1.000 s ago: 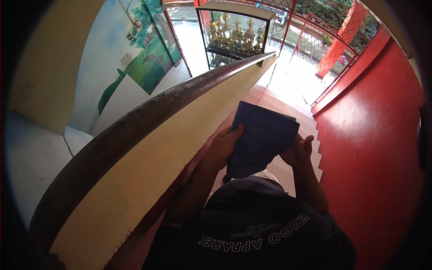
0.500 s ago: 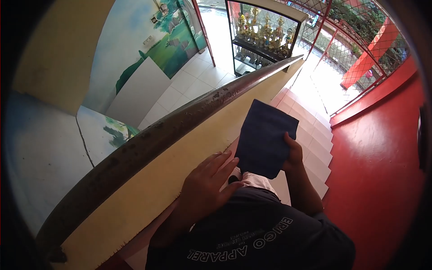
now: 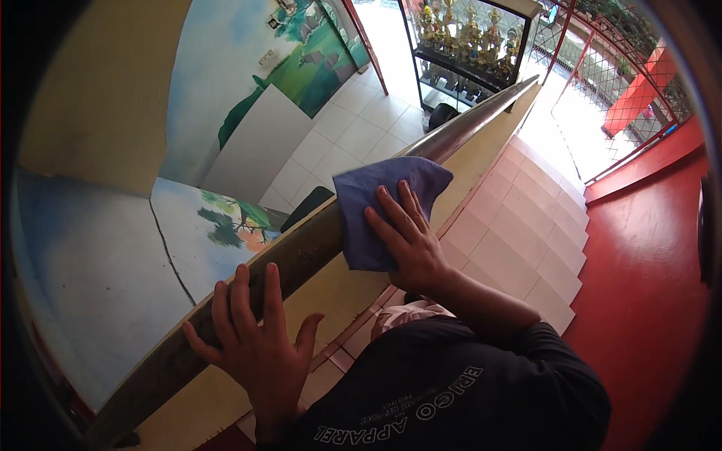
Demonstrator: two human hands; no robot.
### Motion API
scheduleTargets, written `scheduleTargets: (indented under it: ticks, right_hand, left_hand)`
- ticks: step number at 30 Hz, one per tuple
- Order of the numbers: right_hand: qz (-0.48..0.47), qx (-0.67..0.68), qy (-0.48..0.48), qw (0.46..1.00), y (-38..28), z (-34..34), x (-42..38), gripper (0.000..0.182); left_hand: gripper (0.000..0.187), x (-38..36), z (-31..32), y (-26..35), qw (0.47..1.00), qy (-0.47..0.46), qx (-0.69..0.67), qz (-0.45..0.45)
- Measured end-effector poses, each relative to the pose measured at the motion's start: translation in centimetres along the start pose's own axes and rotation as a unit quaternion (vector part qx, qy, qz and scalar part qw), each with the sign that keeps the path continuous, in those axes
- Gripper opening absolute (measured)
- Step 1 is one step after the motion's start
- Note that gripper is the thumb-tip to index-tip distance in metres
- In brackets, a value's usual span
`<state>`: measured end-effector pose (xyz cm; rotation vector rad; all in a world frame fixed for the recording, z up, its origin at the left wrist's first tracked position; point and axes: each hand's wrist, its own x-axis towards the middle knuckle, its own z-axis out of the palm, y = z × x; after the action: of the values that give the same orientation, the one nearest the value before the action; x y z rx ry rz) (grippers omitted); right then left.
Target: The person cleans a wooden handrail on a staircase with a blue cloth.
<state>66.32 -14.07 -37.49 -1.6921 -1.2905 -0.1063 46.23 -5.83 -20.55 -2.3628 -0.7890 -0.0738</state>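
Note:
A folded blue-purple cloth [image 3: 363, 203] drapes over the dark, worn handrail [image 3: 289, 259] at the middle of the view. My right hand [image 3: 412, 244] lies on top of it, fingers stretched out and pressing it against the rail; the thumb is hidden. Lower left, my left hand [image 3: 259, 338] is open with its fingers spread, reaching over the same rail. Nothing is in that hand. Scuffs and peeled patches mark the rail's surface.
Below the rail runs a cream low wall [image 3: 312, 312]. Pinkish tiled steps [image 3: 504, 218] descend beside a red wall [image 3: 639, 263]. Behind stand a trophy case [image 3: 470, 52], a painted mural wall [image 3: 218, 83] and a leaning grey board [image 3: 259, 146]. Red mesh fencing [image 3: 594, 60] is at the upper right.
My right hand has brought the cloth from in front of my body onto the handrail and flattened over it. My left hand has moved left and down to the rail, fingers spreading.

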Motion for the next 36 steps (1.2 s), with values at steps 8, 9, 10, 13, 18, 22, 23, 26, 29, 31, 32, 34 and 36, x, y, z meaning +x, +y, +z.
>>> scheduleTargets:
  ticks: [8, 9, 10, 13, 18, 22, 23, 26, 29, 31, 32, 34, 36]
  right_hand:
    - [0.017, -0.014, 0.075, 0.997, 9.4, -1.8, -1.2, 0.06]
    - [0.022, 0.042, 0.101, 0.994, 6.6, -1.5, -0.2, 0.057]
    - [0.007, 0.064, 0.065, 0.996, 3.5, -1.3, 0.9, 0.057]
    - [-0.057, 0.061, -0.017, 0.996, -1.1, -1.0, 2.3, 0.058]
    - [-0.12, -0.087, 0.017, 0.989, 7.6, -1.9, 0.6, 0.046]
    - [0.226, 0.474, 0.154, 0.837, 18.9, -6.0, -3.1, 0.039]
    - [0.225, 0.589, 0.156, 0.76, 19.4, -7.4, -2.9, 0.039]
    - [0.242, 0.661, 0.274, 0.655, 19.0, -9.1, -2.6, 0.04]
    - [0.347, 0.421, 0.294, 0.785, 16.9, -5.6, -1.2, 0.04]
    - [0.241, 0.353, 0.169, 0.888, 14.0, -2.3, -0.6, 0.039]
    - [0.116, 0.172, 0.074, 0.975, 9.7, -1.9, 1.4, 0.039]
    - [-0.032, -0.005, -0.042, 0.999, 5.7, -2.9, 3.4, 0.041]
    - [-0.07, 0.018, -0.067, 0.995, 5.7, -3.2, 3.8, 0.048]
  left_hand:
    - [0.081, 0.0, -0.2, 0.1, 0.999, -0.037, 0.022, 0.005]
    - [0.081, 0.0, -0.2, 0.1, 0.999, -0.042, 0.025, 0.007]
    - [0.081, 0.0, -0.1, 0.1, 0.999, -0.04, 0.029, 0.007]
    - [0.081, 0.0, 0.1, 0.0, 0.999, -0.033, 0.035, 0.011]
    - [0.08, -0.1, 0.4, -0.3, 0.999, -0.032, 0.038, 0.022]
    - [0.073, -0.1, 0.2, -0.1, 0.997, -0.066, 0.031, -0.001]
    - [0.074, 0.0, 0.1, 0.0, 0.997, -0.072, 0.03, -0.003]
    - [0.078, 0.4, -0.1, -0.1, 0.997, -0.065, 0.039, 0.009]
    - [0.08, 0.6, -0.3, 0.2, 0.997, -0.061, 0.048, 0.014]
    - [0.075, 0.8, -0.4, 0.4, 0.997, -0.056, 0.047, 0.007]
    - [0.071, 1.0, -0.5, 0.5, 0.998, -0.055, 0.043, 0.004]
    - [0.066, 0.8, -0.6, 0.4, 0.998, -0.061, 0.017, -0.008]
    - [0.068, 0.8, -0.5, 0.3, 0.997, -0.066, -0.026, -0.036]
